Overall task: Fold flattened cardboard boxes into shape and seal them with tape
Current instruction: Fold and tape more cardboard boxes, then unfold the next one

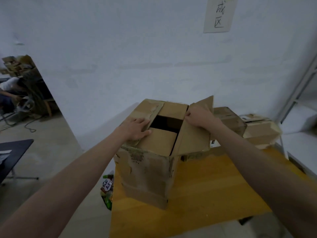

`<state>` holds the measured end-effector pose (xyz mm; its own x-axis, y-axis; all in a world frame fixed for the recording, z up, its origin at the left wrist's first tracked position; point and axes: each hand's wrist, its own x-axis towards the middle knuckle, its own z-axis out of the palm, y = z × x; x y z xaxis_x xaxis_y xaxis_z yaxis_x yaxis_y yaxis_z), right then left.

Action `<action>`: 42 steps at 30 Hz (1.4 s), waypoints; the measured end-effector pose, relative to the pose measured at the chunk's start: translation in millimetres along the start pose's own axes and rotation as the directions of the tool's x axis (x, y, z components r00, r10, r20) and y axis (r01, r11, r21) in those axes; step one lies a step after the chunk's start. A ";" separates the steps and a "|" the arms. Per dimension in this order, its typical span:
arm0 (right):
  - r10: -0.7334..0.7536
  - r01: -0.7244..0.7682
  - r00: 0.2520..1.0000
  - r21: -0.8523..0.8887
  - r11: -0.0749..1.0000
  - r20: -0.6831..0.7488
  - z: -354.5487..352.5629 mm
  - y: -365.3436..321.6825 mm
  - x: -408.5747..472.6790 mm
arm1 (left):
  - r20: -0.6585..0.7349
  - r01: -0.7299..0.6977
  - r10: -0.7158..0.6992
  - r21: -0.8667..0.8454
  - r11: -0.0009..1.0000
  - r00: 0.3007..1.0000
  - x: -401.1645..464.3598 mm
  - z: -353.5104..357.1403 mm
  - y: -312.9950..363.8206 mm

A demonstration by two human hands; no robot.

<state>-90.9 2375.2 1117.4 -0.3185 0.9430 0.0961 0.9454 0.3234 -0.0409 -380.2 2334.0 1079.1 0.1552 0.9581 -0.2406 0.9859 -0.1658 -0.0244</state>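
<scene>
Pressing: left hand [137, 128] flat on box [149, 170] flap | right hand [199, 117] gripping opposite flap [195, 134]

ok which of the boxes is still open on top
The box under both hands, nearest on the yellow table: a dark gap shows between its flaps. The boxes behind it look closed.

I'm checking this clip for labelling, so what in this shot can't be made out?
- Inside of the cardboard box: head view, the opening is dark and partly covered by flaps.
- Right hand fingertips: curled over the right flap, hidden.
- Paper sign on the wall: top cut off by the frame edge.
- Green packet beside the table: label too blurred to read.
- Tape: none seen.
</scene>
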 end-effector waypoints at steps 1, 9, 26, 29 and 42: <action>0.070 -0.068 0.995 0.025 0.997 -0.077 -0.8 2.4 -5.4 | -0.012 -0.005 0.005 0.009 1.000 1.000 0.1 2.0 -1.0; 0.501 -0.118 0.865 0.963 0.242 -0.020 -0.1 -4.3 -33.7 | -0.122 -0.037 0.037 0.002 0.999 0.992 -4.7 16.8 -5.4; 0.179 -0.201 0.980 0.513 0.835 0.092 72.3 -95.8 1.1 | -0.209 0.078 -0.156 -0.339 0.938 0.965 -4.5 33.9 -47.4; 0.283 -0.273 0.955 0.642 0.716 0.091 71.7 -89.5 -11.1 | -0.123 0.179 -0.252 -0.423 0.888 0.960 -5.3 29.3 -57.8; 0.206 -0.199 0.973 0.827 0.526 0.103 58.2 -50.8 -61.5 | -0.043 0.181 -0.248 -0.567 0.803 0.968 -40.7 25.2 -4.6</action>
<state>-123.4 2305.3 1055.7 -0.1226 0.9923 -0.0175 0.5027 0.0469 -0.8632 -392.7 2289.8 1064.6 -0.0918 0.9784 -0.1854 0.8560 0.1726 0.4874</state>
